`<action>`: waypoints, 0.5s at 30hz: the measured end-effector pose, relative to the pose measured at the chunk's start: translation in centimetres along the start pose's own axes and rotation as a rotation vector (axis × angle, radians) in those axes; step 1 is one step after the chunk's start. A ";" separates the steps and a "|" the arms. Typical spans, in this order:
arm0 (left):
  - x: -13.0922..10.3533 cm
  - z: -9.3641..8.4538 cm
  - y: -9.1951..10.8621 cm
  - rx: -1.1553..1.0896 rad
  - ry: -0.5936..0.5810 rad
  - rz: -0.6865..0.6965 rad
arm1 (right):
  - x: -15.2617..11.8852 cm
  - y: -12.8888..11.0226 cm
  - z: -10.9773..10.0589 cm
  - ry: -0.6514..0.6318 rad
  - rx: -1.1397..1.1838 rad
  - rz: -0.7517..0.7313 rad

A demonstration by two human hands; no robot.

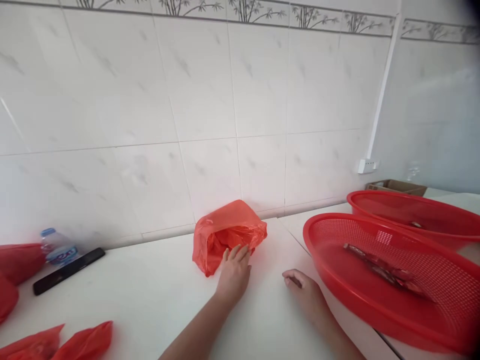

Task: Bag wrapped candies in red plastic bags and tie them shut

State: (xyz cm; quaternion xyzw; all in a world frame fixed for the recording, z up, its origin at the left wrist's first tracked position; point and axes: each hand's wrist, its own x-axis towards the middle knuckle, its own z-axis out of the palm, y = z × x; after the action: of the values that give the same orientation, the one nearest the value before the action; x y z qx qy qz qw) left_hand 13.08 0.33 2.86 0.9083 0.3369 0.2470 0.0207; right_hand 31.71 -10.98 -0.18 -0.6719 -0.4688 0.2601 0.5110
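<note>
A red plastic bag (230, 220) stands on the white table against the wall, its mouth turned toward me and its inside in view. My left hand (235, 275) is at the lower edge of that mouth, fingers stretched out, nothing in its grip. To the right, my right hand (304, 291) is above the table between the bag and a red perforated basket (352, 300). Its fingers are curled toward the thumb, and no thing shows in them. Several small shiny reddish-brown pieces (390, 272) lie in the basket.
A second red basket (378, 200) stands behind the first, with a brown box (397, 187) beyond it. At left are a water bottle (59, 250), a black phone (69, 271) and red bags (22, 267). More red plastic (86, 342) lies at the front left. A tiled wall (202, 100) closes the back.
</note>
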 end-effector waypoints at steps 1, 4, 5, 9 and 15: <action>-0.8 0.2 0.8 0.010 -0.003 0.032 | 0.0 -0.1 0.1 -0.017 0.049 -0.022; -3.1 0.5 3.2 -0.011 -0.053 0.256 | -0.1 -0.6 0.8 -0.110 0.331 -0.130; -3.6 0.6 3.7 -0.043 -0.069 0.359 | -0.1 -0.8 1.0 -0.129 0.419 -0.155; -4.2 0.7 4.0 -0.245 0.013 0.398 | -0.3 -0.9 1.7 -0.046 0.494 -0.013; -1.2 0.8 0.4 -0.353 0.134 -0.100 | -0.4 -0.8 0.8 -0.111 0.808 0.194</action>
State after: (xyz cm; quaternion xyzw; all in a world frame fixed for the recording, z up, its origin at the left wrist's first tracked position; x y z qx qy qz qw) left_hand 12.90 -0.68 1.71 0.8542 0.3336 0.3610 0.1694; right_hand 30.57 -10.99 0.28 -0.4435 -0.2903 0.5059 0.6805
